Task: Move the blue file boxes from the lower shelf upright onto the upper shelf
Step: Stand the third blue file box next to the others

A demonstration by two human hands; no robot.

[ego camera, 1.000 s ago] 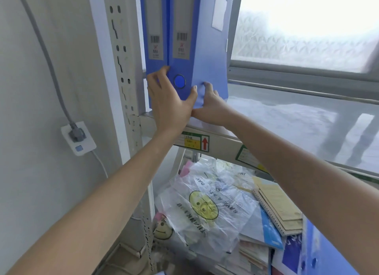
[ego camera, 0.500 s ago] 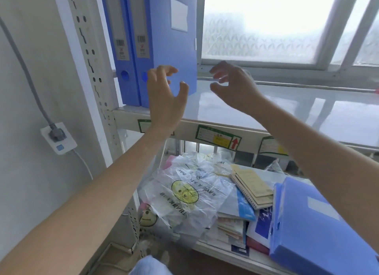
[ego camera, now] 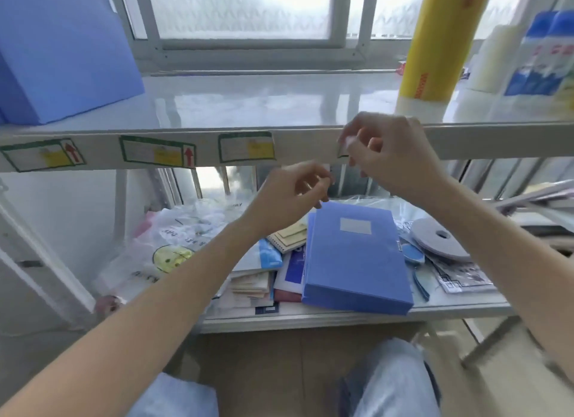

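Note:
A blue file box [ego camera: 357, 258] lies flat on the lower shelf [ego camera: 341, 315], on top of a heap of papers and books. Blue file boxes [ego camera: 62, 53] stand upright at the far left of the upper shelf [ego camera: 248, 105]. My left hand [ego camera: 289, 196] hovers just above the far edge of the flat box, fingers loosely curled, holding nothing. My right hand [ego camera: 394, 155] is in front of the upper shelf's front rail, above and behind the flat box, fingers apart and empty.
A clear plastic bag with a yellow smiley [ego camera: 167, 248] and notebooks [ego camera: 289, 236] fill the lower shelf's left. A grey tape roll [ego camera: 441, 239] lies right of the box. A yellow roll [ego camera: 435, 43] and bottles [ego camera: 540, 56] stand at the upper shelf's right. A window is behind.
Both hands let go of the upright boxes at the upper left and came down and right toward the flat box on the lower shelf. The view swung right and down.

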